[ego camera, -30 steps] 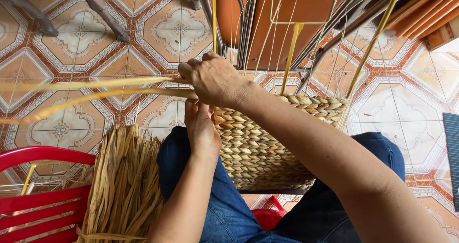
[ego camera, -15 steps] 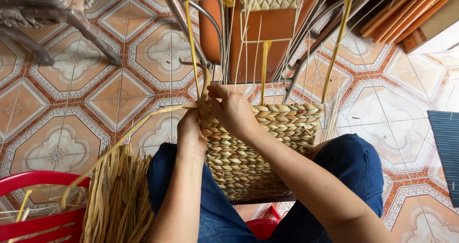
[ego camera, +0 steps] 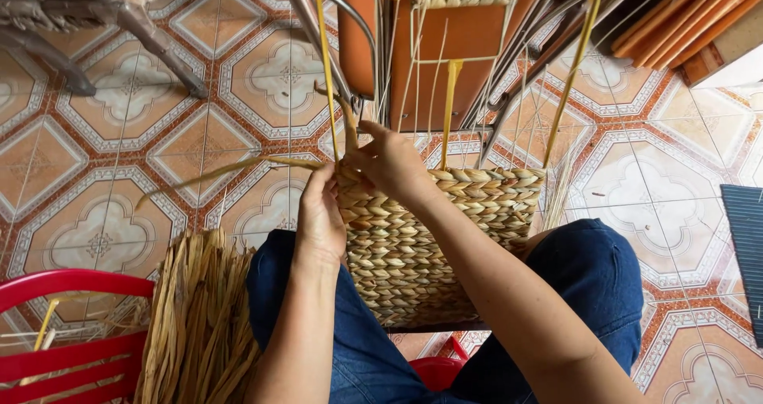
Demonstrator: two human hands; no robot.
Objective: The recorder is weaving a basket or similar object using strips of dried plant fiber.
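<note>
Half-woven tan straw basket on yellow wire frame point(ego camera: 441, 237) sits on your lap between knees. Your left hand point(ego camera: 320, 217) pinches long dry straw strand point(ego camera: 230, 169); right hand point(ego camera: 391, 161) fingers grip weave's top edge. Strand looks light, pliable, brittle; hold near weave.

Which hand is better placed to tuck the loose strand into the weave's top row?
Probably the right hand: it pinches the loose strand at the woven basket's top edge, while the left hand braces the side.
</note>
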